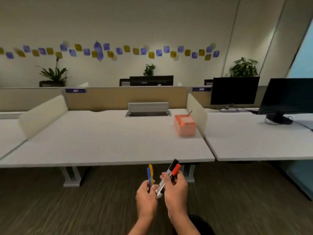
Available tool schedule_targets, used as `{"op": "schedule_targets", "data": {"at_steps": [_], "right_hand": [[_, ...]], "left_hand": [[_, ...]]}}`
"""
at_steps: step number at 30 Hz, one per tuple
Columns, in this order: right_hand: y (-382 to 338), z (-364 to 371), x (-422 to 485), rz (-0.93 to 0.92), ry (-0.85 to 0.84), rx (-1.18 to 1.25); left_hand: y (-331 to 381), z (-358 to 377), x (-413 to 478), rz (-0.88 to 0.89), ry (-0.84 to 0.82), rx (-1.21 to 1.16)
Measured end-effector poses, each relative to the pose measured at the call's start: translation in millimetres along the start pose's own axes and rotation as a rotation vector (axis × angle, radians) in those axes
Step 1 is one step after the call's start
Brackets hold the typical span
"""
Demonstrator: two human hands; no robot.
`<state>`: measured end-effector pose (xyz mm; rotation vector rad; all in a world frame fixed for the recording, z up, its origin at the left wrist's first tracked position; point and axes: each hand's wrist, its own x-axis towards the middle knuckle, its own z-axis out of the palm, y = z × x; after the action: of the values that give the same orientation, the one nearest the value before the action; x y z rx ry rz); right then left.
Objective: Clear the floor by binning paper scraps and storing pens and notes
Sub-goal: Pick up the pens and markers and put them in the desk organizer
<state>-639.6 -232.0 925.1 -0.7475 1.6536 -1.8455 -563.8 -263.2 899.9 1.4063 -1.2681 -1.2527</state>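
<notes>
Desk (101, 141) bears orange box (185, 125); carpet (67, 209) below.

A white worktop (101, 141) spans the middle. A dark monitor (234, 90) stands at two o'clock, a potted plant (53, 73) at ten o'clock, and a grey cable hatch (147, 109) at twelve.

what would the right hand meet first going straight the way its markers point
Probably the front edge of the white desk, beyond the markers in the right hand; the orange box lies further back. Depth is unclear.
</notes>
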Motion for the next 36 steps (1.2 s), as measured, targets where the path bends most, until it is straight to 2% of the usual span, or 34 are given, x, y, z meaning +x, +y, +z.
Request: {"op": "schedule_targets", "data": {"at_steps": [6,14,22,25,30,36], "right_hand": [[-22,-28,76,-0.068,0.037,0.0],[-9,-24,203,-0.063,0.053,-0.086],[5,15,357,-0.11,0.138,-0.176],[3,13,409,-0.136,0.227,-0.157],[6,-4,488,-0.14,0.357,-0.135],[22,-11,548,-0.149,0.385,-0.137]], "left_hand": [[48,57,49,0.077,-0.044,-0.149],[88,118,157,0.163,-0.069,-0.246],[113,172,300,0.169,-0.131,-0.223],[115,186,340,0.162,-0.139,-0.205],[110,210,381,0.135,-0.146,-0.17],[98,234,406,0.123,-0.128,-0.163]]}}
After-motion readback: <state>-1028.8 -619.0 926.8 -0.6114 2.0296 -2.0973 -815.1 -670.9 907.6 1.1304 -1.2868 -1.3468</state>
